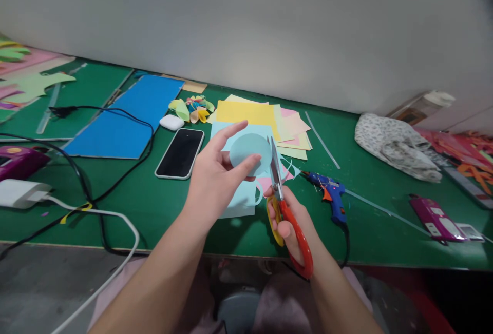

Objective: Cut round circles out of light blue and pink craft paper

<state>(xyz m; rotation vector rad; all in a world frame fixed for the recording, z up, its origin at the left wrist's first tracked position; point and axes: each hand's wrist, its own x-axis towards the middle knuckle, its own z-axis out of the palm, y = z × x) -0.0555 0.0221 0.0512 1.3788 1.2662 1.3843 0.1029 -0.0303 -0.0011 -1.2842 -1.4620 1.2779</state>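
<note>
My left hand (215, 175) pinches a light blue paper circle (246, 148) between thumb and fingers, with the index finger stretched out past it. Held in my right hand (290, 218) is a pair of scissors (296, 236) with one red and one yellow handle. Their blades point away from me, slightly apart, at the right edge of the circle. Below and behind lie light blue sheets (241, 200), a yellow sheet (246, 113) and pastel papers. Thin blue offcuts (290, 166) curl near the blades.
A phone (180, 153), a white earbud case (171, 122) and paper petals (191, 109) lie left of the sheets. Beside them is a blue board (127, 118), crossed by a black cable. At right are a blue glue gun (331, 193), a magenta device (435, 216) and a patterned cloth pouch (396, 144).
</note>
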